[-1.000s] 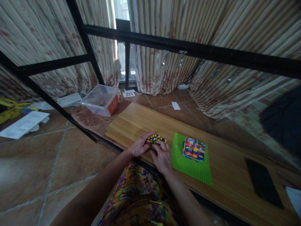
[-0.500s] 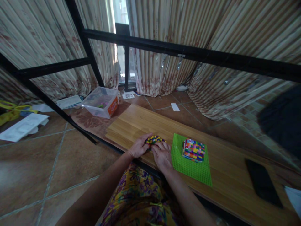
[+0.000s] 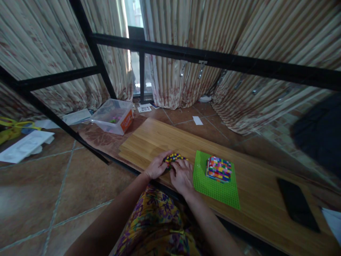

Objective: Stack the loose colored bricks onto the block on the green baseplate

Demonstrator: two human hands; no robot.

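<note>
On the wooden board in front of me lies a round, curved piece built of small toy bricks [image 3: 176, 156] in yellow, dark blue, red and green. My left hand [image 3: 156, 166] grips its left edge, with the thumb near me and the fingers around the far side. My right hand [image 3: 182, 177] is bent over its right and near part, fingertips pressed onto it and hiding much of it. Just right of that hand is a bright green baseplate [image 3: 213, 193]. A multicoloured block of stacked bricks [image 3: 220, 168] stands on the baseplate.
The wooden board [image 3: 151, 133] runs from left to right, with a black phone-like slab [image 3: 297, 204] at its right end. A clear plastic box [image 3: 113, 117] with a few bricks stands beyond its left end. Black metal bars [image 3: 186, 54] cross the far side before striped curtains.
My right hand's fingers have shifted slightly on the round brick piece. My left hand keeps its grip. The whole view has moved very slightly.
</note>
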